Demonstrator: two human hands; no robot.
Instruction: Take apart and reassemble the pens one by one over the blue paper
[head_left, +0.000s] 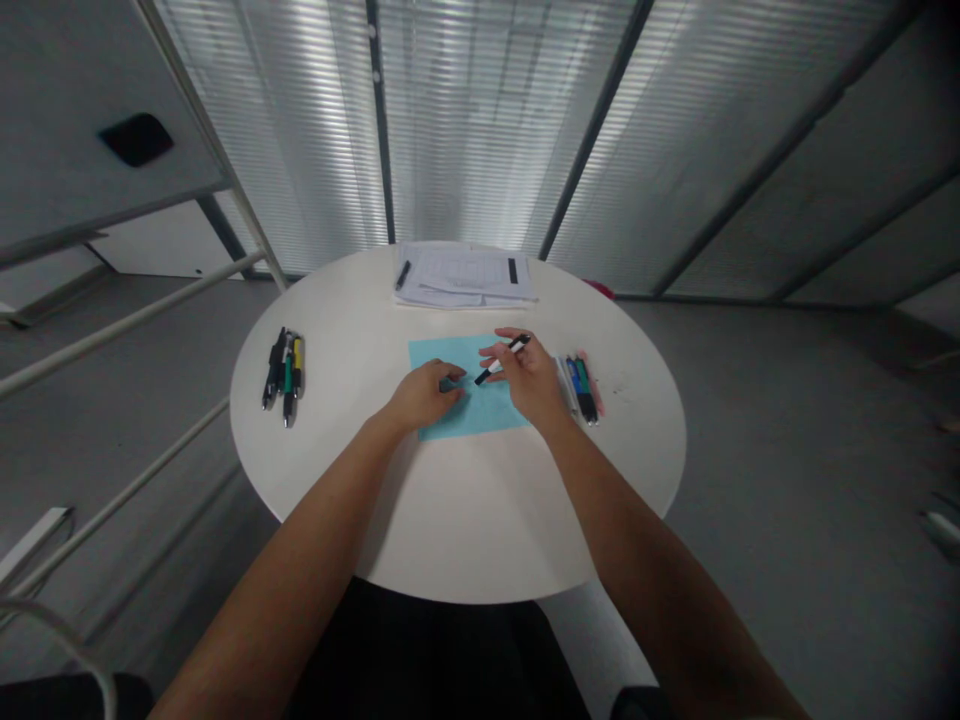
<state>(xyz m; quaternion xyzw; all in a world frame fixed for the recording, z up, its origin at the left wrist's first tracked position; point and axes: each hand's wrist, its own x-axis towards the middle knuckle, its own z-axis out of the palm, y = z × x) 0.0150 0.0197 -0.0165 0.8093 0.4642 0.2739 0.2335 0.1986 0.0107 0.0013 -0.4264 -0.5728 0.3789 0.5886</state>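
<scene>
A light blue sheet of paper (480,415) lies in the middle of the round white table (472,520). My right hand (534,382) grips a white marker (495,368) with black ends, tilted so that its lower end is just over the sheet. Whether the tip touches the paper I cannot tell. At the sheet's left part, my left hand (421,396) has its thumb and fingers curled around a small dark object (448,383), whose kind is unclear.
Several pens (288,375) lie together at the table's left. Blue, green and other pens (581,385) lie right of my right hand. A stack of printed papers (465,275) with a dark pen (403,275) on it is at the far edge. White metal rails (135,318) stand to the left.
</scene>
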